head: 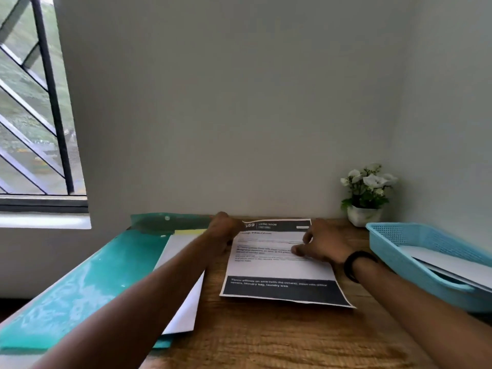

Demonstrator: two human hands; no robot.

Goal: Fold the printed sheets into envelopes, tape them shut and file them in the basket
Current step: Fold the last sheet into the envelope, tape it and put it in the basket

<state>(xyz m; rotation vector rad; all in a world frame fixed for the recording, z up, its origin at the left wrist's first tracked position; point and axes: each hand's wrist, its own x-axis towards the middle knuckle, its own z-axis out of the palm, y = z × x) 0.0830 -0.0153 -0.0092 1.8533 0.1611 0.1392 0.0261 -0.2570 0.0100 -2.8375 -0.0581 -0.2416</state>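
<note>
A printed sheet (279, 270) with dark bands at its top and bottom lies flat on the wooden table (266, 336). My left hand (223, 230) is at the sheet's far left corner, fingers curled at its edge. My right hand (322, 246) rests on the sheet's right side, fingers spread and pressing down; a black band is on that wrist. A light blue basket (394, 251) stands at the right with white folded paper (452, 265) in it.
A green plastic folder (87, 286) lies at the left with white sheets (186, 296) and a yellow slip (190, 231) on it. A small potted plant (367, 198) stands at the back right by the wall. A barred window is at the far left.
</note>
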